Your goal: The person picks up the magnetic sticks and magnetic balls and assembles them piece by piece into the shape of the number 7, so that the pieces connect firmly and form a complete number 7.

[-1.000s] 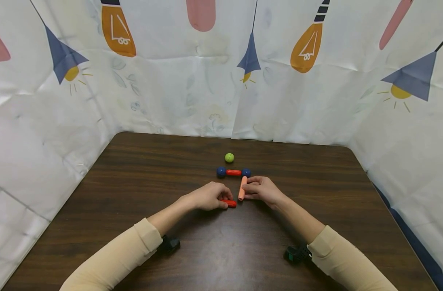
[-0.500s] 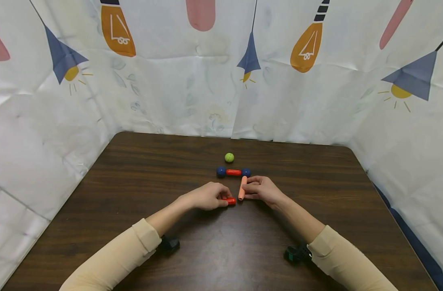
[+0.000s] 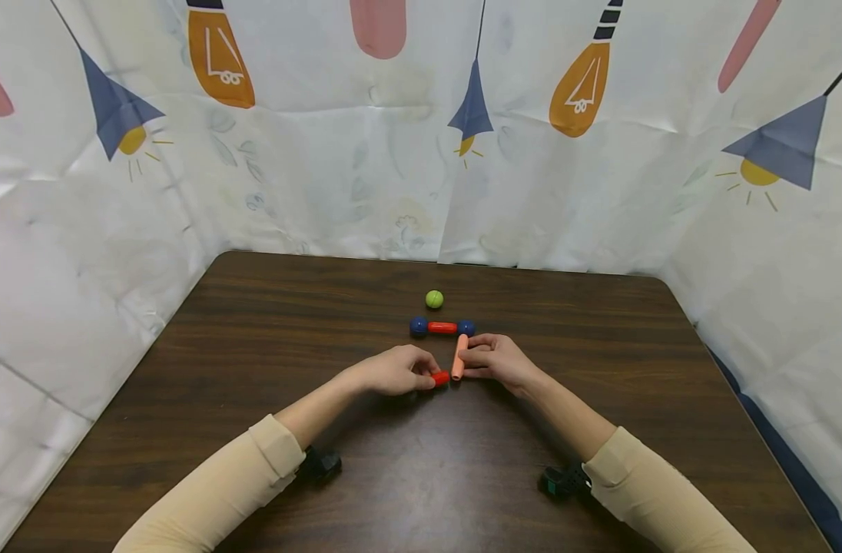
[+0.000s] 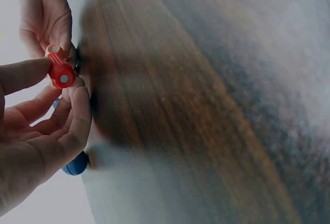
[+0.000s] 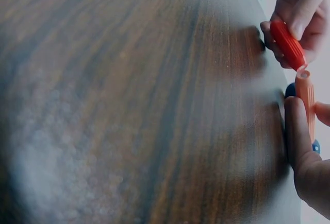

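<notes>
My left hand (image 3: 396,372) pinches a short red stick (image 3: 439,378) between thumb and fingers. In the left wrist view the stick (image 4: 61,74) shows a round end with a pale disc. An orange-pink stick (image 3: 459,358) is held by my right hand (image 3: 502,363), its far end beside the right blue ball (image 3: 465,328). The right wrist view shows the red stick's (image 5: 289,45) tip at the near end of the orange-pink stick (image 5: 305,95); whether they touch I cannot tell. A red bar (image 3: 442,328) lies between that ball and another blue ball (image 3: 419,326).
A small green ball (image 3: 434,299) sits behind the bar on the dark wooden table (image 3: 310,307). A patterned white cloth (image 3: 324,177) hangs around the table's back and sides. Black wrist devices (image 3: 320,465) show beneath both forearms.
The red stick in my left hand has turned, its free end now angled up and nearer the orange-pink stick. My right hand stays where it was.
</notes>
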Tool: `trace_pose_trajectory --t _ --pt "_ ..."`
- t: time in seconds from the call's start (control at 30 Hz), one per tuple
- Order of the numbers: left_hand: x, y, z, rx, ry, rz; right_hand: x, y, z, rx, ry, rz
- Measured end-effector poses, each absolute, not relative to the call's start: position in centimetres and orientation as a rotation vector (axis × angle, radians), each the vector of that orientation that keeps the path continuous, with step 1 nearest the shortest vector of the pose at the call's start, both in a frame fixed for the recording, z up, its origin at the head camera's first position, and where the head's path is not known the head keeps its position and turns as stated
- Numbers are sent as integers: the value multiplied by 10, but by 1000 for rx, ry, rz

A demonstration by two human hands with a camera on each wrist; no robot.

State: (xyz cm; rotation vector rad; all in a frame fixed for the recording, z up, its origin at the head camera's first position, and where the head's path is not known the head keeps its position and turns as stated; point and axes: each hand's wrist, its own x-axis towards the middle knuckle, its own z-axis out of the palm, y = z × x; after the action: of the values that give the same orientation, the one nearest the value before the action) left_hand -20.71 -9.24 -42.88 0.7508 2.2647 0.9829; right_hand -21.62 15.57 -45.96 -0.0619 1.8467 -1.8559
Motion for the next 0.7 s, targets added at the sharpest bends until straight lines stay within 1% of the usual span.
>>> trace_pose_trajectory --t 0.33,0.7 --pt "-207 -92 -429 661 2187 1068 -216 155 -459 -65 1845 -1860" --pt "-205 -87 -430 652 2129 1155 -216 157 -461 -82 1849 -1860"
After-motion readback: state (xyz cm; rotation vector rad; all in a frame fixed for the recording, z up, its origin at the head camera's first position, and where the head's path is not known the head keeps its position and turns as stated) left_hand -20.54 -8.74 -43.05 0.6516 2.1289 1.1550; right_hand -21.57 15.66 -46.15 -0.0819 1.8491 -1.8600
